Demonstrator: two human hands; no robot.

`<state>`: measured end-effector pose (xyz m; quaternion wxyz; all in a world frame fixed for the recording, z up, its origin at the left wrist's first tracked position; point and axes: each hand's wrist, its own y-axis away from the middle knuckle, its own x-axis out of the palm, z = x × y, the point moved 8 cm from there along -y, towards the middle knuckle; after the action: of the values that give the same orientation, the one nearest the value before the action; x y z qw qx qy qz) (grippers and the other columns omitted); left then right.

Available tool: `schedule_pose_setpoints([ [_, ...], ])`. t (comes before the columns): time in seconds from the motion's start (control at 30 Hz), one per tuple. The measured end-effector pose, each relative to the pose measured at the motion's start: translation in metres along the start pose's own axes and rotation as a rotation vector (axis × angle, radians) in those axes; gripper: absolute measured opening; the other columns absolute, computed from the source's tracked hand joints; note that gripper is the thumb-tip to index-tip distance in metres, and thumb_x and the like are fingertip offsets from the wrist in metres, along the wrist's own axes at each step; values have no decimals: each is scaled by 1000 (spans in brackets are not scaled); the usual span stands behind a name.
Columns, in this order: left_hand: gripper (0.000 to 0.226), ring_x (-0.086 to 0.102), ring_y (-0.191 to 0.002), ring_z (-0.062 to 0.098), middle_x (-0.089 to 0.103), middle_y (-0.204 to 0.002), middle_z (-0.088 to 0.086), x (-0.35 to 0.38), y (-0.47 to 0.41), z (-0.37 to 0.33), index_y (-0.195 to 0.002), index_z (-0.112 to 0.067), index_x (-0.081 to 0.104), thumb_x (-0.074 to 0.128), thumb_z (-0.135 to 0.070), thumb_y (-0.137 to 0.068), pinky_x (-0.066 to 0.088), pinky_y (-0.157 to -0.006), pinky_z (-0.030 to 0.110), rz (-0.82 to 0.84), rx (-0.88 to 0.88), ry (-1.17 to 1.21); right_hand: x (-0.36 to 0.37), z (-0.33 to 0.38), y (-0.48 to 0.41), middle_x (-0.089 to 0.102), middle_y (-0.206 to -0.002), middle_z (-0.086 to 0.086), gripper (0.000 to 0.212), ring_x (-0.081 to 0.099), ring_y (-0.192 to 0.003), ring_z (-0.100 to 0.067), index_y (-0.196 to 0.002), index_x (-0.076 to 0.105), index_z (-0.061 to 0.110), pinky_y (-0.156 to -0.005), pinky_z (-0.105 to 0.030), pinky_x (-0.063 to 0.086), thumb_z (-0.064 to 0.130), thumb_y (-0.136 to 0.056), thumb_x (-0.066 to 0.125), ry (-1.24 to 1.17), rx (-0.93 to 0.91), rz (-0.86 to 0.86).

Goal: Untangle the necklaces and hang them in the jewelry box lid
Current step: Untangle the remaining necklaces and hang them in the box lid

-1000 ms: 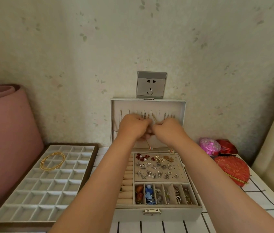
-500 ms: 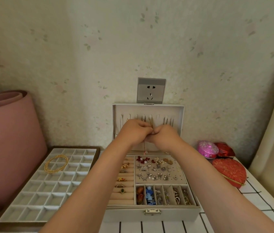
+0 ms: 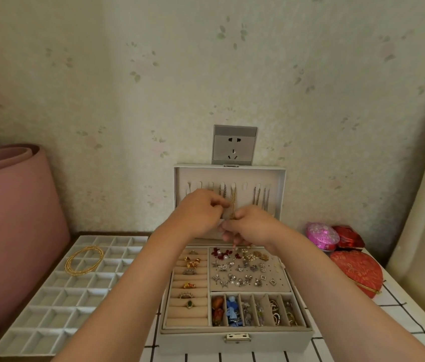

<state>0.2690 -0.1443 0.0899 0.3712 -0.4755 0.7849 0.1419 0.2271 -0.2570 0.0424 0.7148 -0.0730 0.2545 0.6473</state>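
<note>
A gold necklace (image 3: 233, 202) is pinched by left hand (image 3: 198, 213) and right hand (image 3: 254, 227) before the lid (image 3: 281, 178), seemingly mid-hanging; seating on a hook (image 3: 244, 186) is needed next.

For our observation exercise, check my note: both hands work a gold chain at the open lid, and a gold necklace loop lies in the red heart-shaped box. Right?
One error: in the head view the gold necklace loop lies on the white compartment tray at the left, not in the red heart-shaped box. The rest stands.
</note>
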Motion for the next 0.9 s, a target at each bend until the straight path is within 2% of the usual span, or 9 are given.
schedule_pose_setpoints([
  [0.1, 30, 59, -113, 16, 64, -126, -2, 0, 1, 1, -120, -22, 70, 53, -16, -96, 46, -97, 26, -44, 67, -228, -7, 0, -3, 76, -94, -13, 23, 63, -73, -15, -101, 74, 0, -71, -32, 54, 19, -90, 69, 256, 2, 20],
  [0.23, 27, 61, -105, 18, 65, -115, -1, 3, 4, 1, -114, -23, 72, 53, -20, -96, 52, -90, 34, -43, 116, -359, -20, 5, -1, 74, -99, -15, 19, 65, -78, -19, -97, 76, 5, -75, -34, 56, 22, -89, 71, 389, 13, 26],
  [0.33, 26, 62, -100, 18, 67, -111, -2, 8, 7, 2, -113, -25, 72, 52, -24, -96, 54, -85, 36, -20, 139, -416, -28, 10, 3, 73, -95, -22, 17, 72, -74, -29, -101, 72, 1, -65, -35, 63, 15, -92, 69, 220, 39, 13],
  [0.43, 25, 58, -99, 19, 62, -106, 0, 14, 8, 2, -113, -26, 71, 55, -28, -95, 53, -81, 33, -5, 160, -462, -38, 23, 6, 71, -86, -22, 15, 72, -67, -26, -101, 69, -2, -60, -34, 63, 10, -92, 68, 59, -7, -68],
  [0.53, 26, 52, -106, 19, 57, -105, 2, 17, 8, 2, -114, -24, 71, 56, -30, -93, 48, -83, 32, -8, 200, -487, -48, 36, 5, 70, -85, -22, 12, 70, -64, -23, -100, 70, -1, -62, -35, 63, 8, -93, 66, -50, -103, -174],
  [0.67, 26, 51, -107, 19, 60, -103, 1, 16, 9, 0, -112, -26, 71, 57, -32, -92, 44, -84, 30, -31, 233, -512, -49, 42, 2, 71, -87, -23, 13, 69, -64, -20, -98, 70, -1, -65, -34, 63, 9, -96, 62, -134, -185, -259],
  [0.73, 26, 52, -106, 20, 62, -102, 1, 16, 9, -1, -110, -26, 72, 57, -35, -91, 46, -87, 33, -46, 246, -535, -44, 37, -3, 71, -86, -22, 13, 68, -66, -21, -99, 70, 0, -68, -37, 63, 9, -97, 62, -70, -193, -264],
  [0.8, 26, 53, -104, 20, 63, -100, 0, 16, 9, -2, -108, -26, 72, 57, -36, -90, 46, -87, 34, -60, 252, -550, -39, 32, -6, 73, -86, -14, 12, 69, -69, -20, -100, 73, 6, -69, -36, 62, 12, -95, 64, 129, -213, -281],
  [0.9, 25, 53, -103, 19, 63, -100, -2, 15, 9, -2, -108, -28, 71, 56, -38, -90, 41, -83, 31, -80, 259, -554, -35, 29, -6, 74, -99, 0, 14, 66, -79, -8, -102, 76, 19, -78, -26, 55, 18, -89, 72, 441, -270, -312],
])
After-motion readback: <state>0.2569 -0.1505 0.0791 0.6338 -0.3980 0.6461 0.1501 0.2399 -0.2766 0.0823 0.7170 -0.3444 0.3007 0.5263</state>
